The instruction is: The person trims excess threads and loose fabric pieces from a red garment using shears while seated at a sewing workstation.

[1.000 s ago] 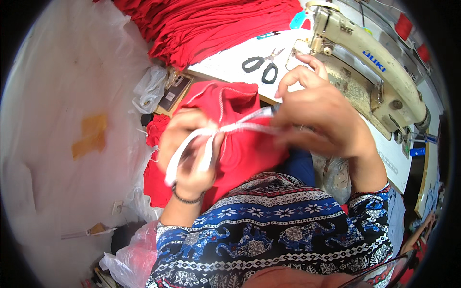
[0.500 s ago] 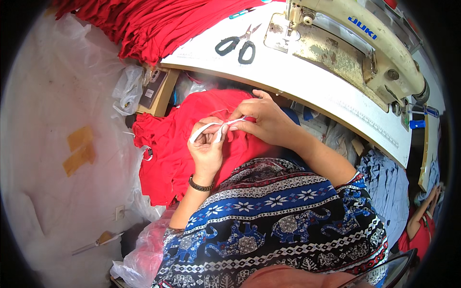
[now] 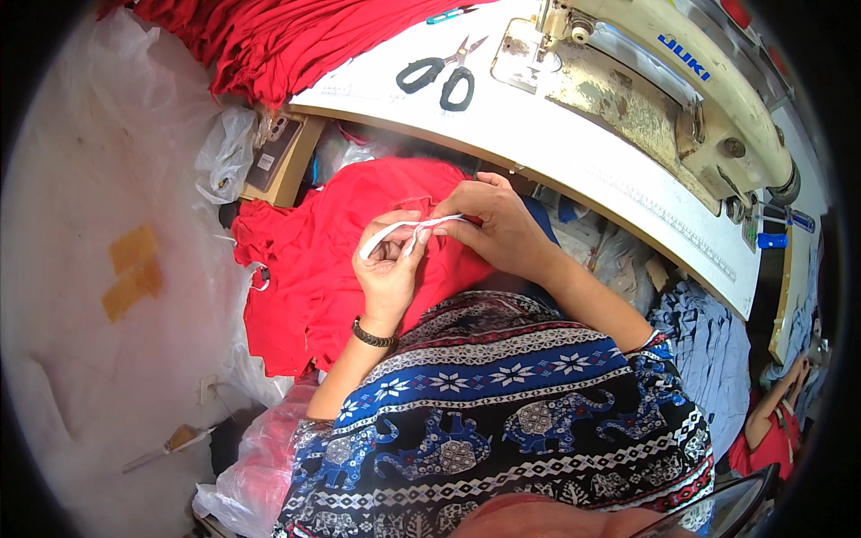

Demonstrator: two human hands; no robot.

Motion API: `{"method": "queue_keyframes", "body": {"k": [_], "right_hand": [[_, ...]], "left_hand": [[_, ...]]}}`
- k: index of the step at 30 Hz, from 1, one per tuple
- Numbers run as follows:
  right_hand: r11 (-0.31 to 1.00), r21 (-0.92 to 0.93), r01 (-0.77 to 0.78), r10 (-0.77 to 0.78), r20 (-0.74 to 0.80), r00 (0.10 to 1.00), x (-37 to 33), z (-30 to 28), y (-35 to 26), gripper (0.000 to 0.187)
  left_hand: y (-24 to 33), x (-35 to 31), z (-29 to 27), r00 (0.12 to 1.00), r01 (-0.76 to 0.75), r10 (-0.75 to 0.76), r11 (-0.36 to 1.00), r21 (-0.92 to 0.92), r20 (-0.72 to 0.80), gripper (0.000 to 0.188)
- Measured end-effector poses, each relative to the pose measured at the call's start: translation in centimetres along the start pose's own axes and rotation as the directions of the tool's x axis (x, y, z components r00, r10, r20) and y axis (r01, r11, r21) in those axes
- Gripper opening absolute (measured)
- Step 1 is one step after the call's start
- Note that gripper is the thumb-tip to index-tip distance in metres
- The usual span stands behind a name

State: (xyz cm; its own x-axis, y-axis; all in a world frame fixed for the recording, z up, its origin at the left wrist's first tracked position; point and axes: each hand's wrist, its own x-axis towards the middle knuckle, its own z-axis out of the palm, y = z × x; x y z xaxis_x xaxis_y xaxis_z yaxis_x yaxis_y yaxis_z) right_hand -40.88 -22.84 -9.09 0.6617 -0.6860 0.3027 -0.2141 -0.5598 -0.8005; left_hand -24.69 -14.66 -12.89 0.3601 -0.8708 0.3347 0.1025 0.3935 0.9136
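Observation:
A narrow white fabric strip [image 3: 384, 235] is pinched between my two hands, over a red garment [image 3: 314, 233] gathered on my lap. My left hand [image 3: 387, 269], below a dark wristband, has its fingers curled round the looped end of the strip. Thumb and forefinger of my right hand [image 3: 498, 224] close on the strip's other part, to the right. The fingertips of both hands nearly meet. Whether the strip is joined to the red cloth cannot be made out.
Ahead stands a white table [image 3: 377, 99] with black-handled scissors [image 3: 441, 79], small teal snips [image 3: 448, 15] and a sewing machine [image 3: 646, 99]. Red cloth [image 3: 269, 45] is heaped at its far left. Blue-grey fabric [image 3: 704, 350] hangs on the right; another person [image 3: 773, 426] sits beyond.
The white strip now stretches in a straighter line between my hands. Both hands keep their pinch in about the same place. The whole view has shifted slightly.

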Motion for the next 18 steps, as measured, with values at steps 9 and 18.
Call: {"method": "queue_keyframes", "body": {"k": [9, 18], "right_hand": [[0.965, 0.216, -0.148, 0.148, 0.017, 0.989, -0.3, 0.1, 0.6, 0.014], [0.962, 0.266, -0.056, 0.106, -0.180, 0.978, -1.6, 0.7, 2.8, 0.037]], "left_hand": [[-0.5, 0.7, 0.4, 0.995, -0.091, 0.082, 0.970, 0.226, 0.049, 0.017], [-3.1, 2.2, 2.8, 0.977, 0.171, -0.174, 0.985, 0.038, 0.123, 0.025]]}}
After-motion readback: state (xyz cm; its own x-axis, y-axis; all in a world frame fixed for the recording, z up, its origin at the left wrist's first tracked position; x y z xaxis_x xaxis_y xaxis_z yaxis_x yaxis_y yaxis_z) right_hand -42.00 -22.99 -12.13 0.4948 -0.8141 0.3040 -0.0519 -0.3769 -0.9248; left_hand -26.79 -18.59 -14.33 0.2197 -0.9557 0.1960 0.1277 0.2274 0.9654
